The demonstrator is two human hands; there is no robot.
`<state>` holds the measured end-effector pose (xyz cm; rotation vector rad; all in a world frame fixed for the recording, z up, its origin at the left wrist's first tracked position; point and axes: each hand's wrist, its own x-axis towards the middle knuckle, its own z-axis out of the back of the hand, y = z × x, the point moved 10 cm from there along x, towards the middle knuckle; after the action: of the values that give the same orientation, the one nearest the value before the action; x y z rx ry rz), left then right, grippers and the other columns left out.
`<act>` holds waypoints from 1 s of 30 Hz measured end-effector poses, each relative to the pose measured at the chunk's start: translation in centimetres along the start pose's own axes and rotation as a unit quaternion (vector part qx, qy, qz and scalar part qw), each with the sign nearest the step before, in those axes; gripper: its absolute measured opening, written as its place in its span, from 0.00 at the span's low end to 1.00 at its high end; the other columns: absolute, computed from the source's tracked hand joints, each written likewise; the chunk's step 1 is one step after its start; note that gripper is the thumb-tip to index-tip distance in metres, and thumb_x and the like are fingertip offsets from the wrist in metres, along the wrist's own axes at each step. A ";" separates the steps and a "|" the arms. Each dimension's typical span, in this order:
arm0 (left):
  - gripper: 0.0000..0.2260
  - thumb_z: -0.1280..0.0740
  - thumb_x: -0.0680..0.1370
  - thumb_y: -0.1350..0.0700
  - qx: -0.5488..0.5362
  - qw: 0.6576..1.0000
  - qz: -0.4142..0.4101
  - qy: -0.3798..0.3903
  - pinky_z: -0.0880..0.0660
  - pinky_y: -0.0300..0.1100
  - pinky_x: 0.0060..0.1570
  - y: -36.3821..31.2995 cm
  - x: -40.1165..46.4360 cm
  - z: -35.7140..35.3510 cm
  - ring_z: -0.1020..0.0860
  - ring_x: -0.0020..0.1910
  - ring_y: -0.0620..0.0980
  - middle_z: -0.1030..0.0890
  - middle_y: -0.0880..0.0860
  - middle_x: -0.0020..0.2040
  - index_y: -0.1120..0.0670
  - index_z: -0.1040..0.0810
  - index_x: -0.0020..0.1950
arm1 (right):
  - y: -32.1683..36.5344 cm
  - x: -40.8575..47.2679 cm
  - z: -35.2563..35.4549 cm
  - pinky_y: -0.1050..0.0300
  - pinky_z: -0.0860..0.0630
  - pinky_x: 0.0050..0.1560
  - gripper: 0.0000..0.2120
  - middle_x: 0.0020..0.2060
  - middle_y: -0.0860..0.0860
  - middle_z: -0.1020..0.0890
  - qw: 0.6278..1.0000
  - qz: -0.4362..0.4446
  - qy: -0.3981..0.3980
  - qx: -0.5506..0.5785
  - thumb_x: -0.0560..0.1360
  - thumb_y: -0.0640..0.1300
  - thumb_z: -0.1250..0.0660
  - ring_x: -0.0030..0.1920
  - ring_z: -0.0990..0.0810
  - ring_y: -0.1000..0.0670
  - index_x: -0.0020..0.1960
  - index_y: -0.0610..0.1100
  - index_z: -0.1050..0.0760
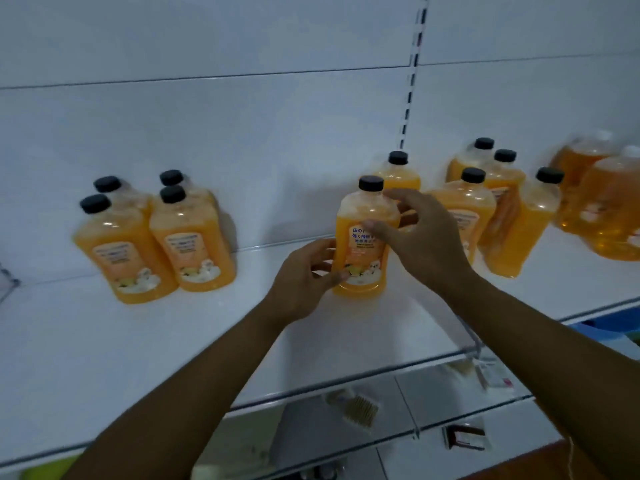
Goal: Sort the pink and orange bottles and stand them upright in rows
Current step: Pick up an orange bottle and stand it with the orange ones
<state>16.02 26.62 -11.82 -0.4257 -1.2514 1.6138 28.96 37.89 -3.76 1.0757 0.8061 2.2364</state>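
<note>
We hold an orange bottle upright on the white shelf, about midway along it. Our left hand grips its lower left side, thumb curled across the front near the base. Our right hand rests against its upper right side, thumb on the label and fingers arched loosely above the shoulder; whether those fingers press the bottle is hard to tell. To the far left, four orange bottles stand in a tight cluster. Just behind the held one stands another bottle, and to the right a group of four. Blurred amber bottles sit at the right edge.
</note>
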 end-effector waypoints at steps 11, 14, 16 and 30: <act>0.18 0.33 0.76 0.65 0.051 0.984 0.033 -0.167 0.22 0.49 0.57 5.7 -1.2 9.8 0.21 0.57 0.47 0.19 0.50 0.60 0.54 0.24 0.65 | 5.2 3.3 -12.6 0.61 0.26 0.49 0.26 0.57 0.47 0.25 0.996 0.043 0.071 0.026 0.71 0.52 0.26 0.52 0.25 0.52 0.67 0.46 0.28; 0.17 0.36 0.78 0.66 0.026 0.976 0.050 -0.211 0.23 0.37 0.55 6.2 -1.3 10.8 0.22 0.55 0.41 0.19 0.49 0.59 0.52 0.25 0.65 | 5.6 4.1 -14.6 0.66 0.30 0.48 0.25 0.58 0.47 0.26 0.995 0.055 0.076 0.032 0.72 0.50 0.27 0.53 0.26 0.53 0.66 0.46 0.28; 0.18 0.38 0.78 0.67 0.004 0.974 0.058 -0.219 0.26 0.30 0.52 6.1 -1.3 11.0 0.22 0.55 0.37 0.20 0.48 0.58 0.52 0.26 0.66 | 5.7 4.8 -15.4 0.65 0.30 0.48 0.25 0.57 0.47 0.26 0.995 0.059 0.074 0.034 0.72 0.51 0.27 0.53 0.25 0.52 0.65 0.45 0.28; 0.30 0.34 0.72 0.52 -0.008 0.972 0.104 -0.211 0.29 0.52 0.67 7.1 -2.0 11.0 0.28 0.67 0.47 0.26 0.49 0.68 0.49 0.37 0.74 | 6.5 6.3 -19.0 0.61 0.30 0.57 0.26 0.59 0.45 0.27 0.992 0.088 0.073 0.061 0.71 0.48 0.26 0.57 0.25 0.49 0.67 0.44 0.29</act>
<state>5.10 19.57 -14.15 -0.2329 -1.5782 1.9419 8.74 32.27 -5.63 1.0867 0.9532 2.4629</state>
